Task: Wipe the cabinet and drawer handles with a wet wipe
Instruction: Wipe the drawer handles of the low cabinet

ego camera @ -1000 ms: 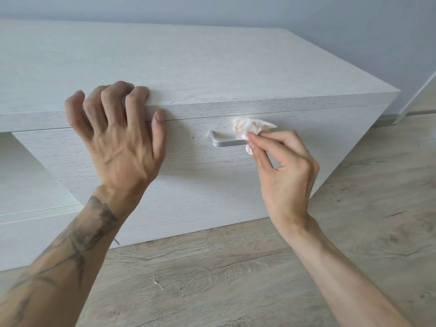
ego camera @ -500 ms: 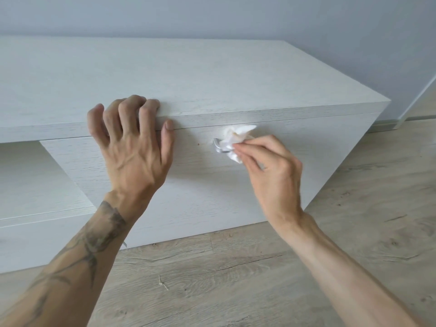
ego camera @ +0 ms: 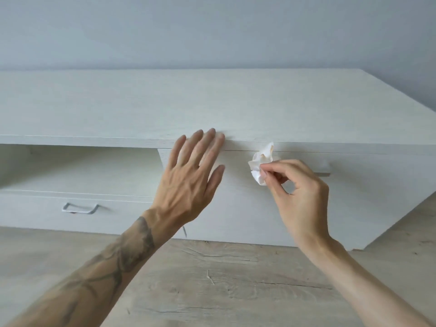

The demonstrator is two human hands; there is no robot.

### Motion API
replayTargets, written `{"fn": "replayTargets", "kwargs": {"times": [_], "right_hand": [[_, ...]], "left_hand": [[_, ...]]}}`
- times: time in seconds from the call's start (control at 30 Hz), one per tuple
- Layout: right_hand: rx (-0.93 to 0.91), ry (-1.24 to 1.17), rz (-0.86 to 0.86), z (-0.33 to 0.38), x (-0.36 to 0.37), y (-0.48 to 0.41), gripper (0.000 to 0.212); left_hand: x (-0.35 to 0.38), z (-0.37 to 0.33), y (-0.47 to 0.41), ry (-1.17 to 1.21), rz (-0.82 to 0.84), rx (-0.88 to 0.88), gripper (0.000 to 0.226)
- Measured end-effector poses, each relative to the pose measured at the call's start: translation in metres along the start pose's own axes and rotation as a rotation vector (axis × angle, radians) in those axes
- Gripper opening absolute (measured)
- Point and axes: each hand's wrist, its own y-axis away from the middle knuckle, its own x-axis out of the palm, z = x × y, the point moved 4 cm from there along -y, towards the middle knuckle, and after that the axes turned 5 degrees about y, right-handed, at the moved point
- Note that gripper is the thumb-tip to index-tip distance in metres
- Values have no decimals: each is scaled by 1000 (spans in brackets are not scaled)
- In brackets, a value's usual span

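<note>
The long, low cabinet of pale whitewashed wood fills most of my view, standing on a grey-brown wood-plank floor against a plain blue-grey wall. Its right-hand front panel faces me; to the left is an open shelf recess, and below that a flat drawer front. My left hand is spread flat and released, fingers straight, the fingertips up by the cabinet's top edge; I cannot tell whether they touch it. My right hand pinches a crumpled white wet wipe between thumb and fingers, held before the right panel, just below the top edge. Behind that hand, one end of a silver bar handle shows. A silver metal loop handle sits on the lower-left drawer, well apart from the wipe.
</note>
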Motion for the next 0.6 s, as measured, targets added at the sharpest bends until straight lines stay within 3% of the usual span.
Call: {"fn": "replayTargets", "kwargs": {"times": [0.27, 0.6], "right_hand": [[-41, -200, 164, 57, 83, 12, 10], [-45, -109, 292, 152, 218, 23, 9]], "left_hand": [[-61, 80, 76, -176, 135, -137, 54], [-95, 246, 142, -130, 211, -226, 59]]}}
